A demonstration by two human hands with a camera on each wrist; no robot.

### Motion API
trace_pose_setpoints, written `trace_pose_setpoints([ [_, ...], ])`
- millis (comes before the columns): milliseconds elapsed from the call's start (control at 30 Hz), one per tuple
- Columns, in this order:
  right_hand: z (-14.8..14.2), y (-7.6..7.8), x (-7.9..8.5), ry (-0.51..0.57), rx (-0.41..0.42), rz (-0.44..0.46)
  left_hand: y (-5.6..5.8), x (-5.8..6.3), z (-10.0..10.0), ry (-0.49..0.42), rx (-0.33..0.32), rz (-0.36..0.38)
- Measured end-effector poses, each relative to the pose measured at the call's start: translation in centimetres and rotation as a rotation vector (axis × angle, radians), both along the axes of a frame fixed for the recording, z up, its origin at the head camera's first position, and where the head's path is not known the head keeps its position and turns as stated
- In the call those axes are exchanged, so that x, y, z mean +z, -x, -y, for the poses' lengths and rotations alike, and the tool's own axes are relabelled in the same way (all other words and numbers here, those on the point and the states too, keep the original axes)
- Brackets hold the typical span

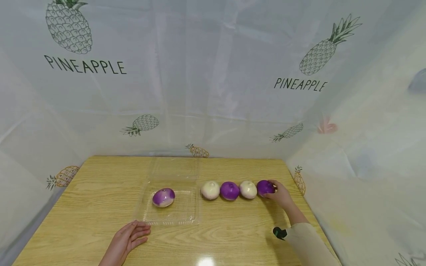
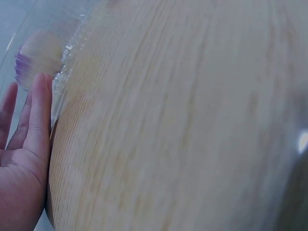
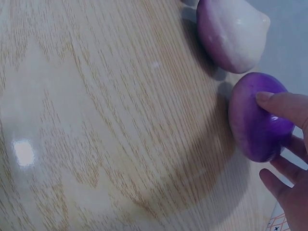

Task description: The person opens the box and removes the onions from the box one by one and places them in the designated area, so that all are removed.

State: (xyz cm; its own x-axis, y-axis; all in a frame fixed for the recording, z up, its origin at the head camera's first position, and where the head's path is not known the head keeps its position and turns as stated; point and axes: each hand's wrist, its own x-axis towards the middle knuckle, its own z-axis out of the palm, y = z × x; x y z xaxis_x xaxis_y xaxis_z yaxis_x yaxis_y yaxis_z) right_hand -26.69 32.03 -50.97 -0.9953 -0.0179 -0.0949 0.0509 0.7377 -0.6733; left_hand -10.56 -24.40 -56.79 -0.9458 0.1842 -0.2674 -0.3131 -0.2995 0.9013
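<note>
At the right end of a row, my right hand point(image 1: 280, 194) grips a glossy purple onion point(image 1: 265, 188). In the right wrist view its thumb point(image 3: 272, 100) presses the top while the other fingers curl round the far side, partly hidden. Next to it lies a white onion point(image 1: 248, 190) with a purple underside. A clear plastic box point(image 1: 186, 210) stands to the left with its lid folded back, and one purple-and-white onion point(image 1: 164, 197) lies inside. My left hand point(image 1: 128, 238) rests with its fingers extended at the box's front left edge.
Further left in the row sit another purple onion point(image 1: 229, 191) and another white onion point(image 1: 210, 190), close beside the box. The wooden table point(image 1: 226, 236) ends at a pale pineapple-print curtain point(image 1: 213, 92) behind and on both sides.
</note>
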Motion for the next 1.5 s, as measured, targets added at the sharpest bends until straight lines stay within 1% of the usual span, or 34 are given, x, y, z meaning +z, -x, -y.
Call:
trace_pose_setpoints([
  [100, 0.0, 0.0, -0.1, 0.0, -0.001, 0.006, -0.1, -0.1, 0.0, -0.001, 0.002, 0.002],
  [367, -0.1, 0.1, -0.3, 0.029, -0.004, 0.011, -0.1, -0.1, 0.1, 0.0, -0.019, -0.039],
  [567, 0.1, 0.3, 0.0, 0.034, 0.009, 0.011, -0.1, -0.2, 0.4, -0.024, -0.038, -0.07],
  [667, 0.2, 0.2, 0.3, 0.037, 0.013, 0.012, 0.0, -0.2, 0.4, -0.032, -0.035, -0.073],
  [767, 0.2, 0.1, 0.5, 0.045, 0.009, 0.016, 0.0, -0.1, 0.2, -0.011, -0.012, -0.052],
  [900, 0.1, 0.2, 0.5, 0.05, 0.006, 0.019, 0.1, 0.1, -0.2, 0.032, 0.036, -0.002],
  [1067, -0.1, 0.3, 0.3, 0.057, 0.015, 0.011, 0.3, 0.2, -0.5, 0.042, 0.083, 0.059],
  [1300, -0.5, 0.4, -0.4, 0.048, 0.008, 0.004, 0.3, 0.2, -0.7, 0.045, 0.104, 0.08],
  [1500, -0.6, 0.4, -0.3, 0.037, 0.009, 0.007, 0.4, 0.5, -0.8, 0.043, 0.115, 0.1],
])
